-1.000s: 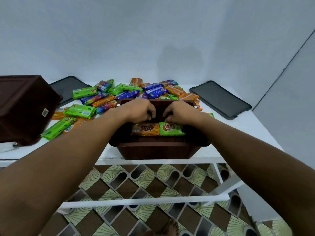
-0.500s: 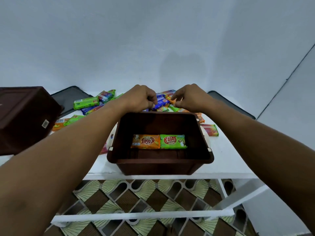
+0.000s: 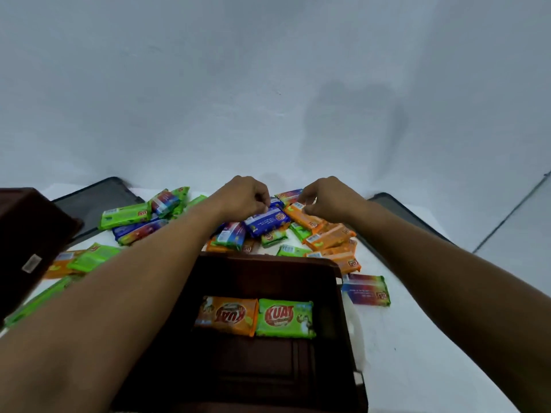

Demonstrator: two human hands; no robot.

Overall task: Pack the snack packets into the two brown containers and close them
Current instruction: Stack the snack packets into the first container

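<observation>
"White table (image 3: pixel 417 338), pale bare wall behind it, packets heaped at the far side. Looking down from your head, what might go wrong?"

"My left hand (image 3: pixel 244 195) pinches a blue packet (image 3: pixel 267 220) on top of the pile (image 3: pixel 328 236). My right hand (image 3: pixel 328 198) has its fingers curled on the end of an orange packet (image 3: pixel 307 217) just beside it. Both are thin grips on slick wrappers, so I'd guess either could slide out on the way back. The heap is loose too, and lifting these two may drag neighbours along."

"And the containers?"

"The open container (image 3: pixel 268 265) sits nearest me, between my forearms. Only two things lie flat on its floor, side by side and touching: an orange snack (image 3: pixel 228 315) and a green snack (image 3: pixel 284 317). Packing has barely begun, I'd say. The second container (image 3: pixel 29 234) is at the left, and I can't see into it. The left lid (image 3: pixel 98 198) and right lid (image 3: pixel 393 205) lie at the back, neither one fitted."
</observation>
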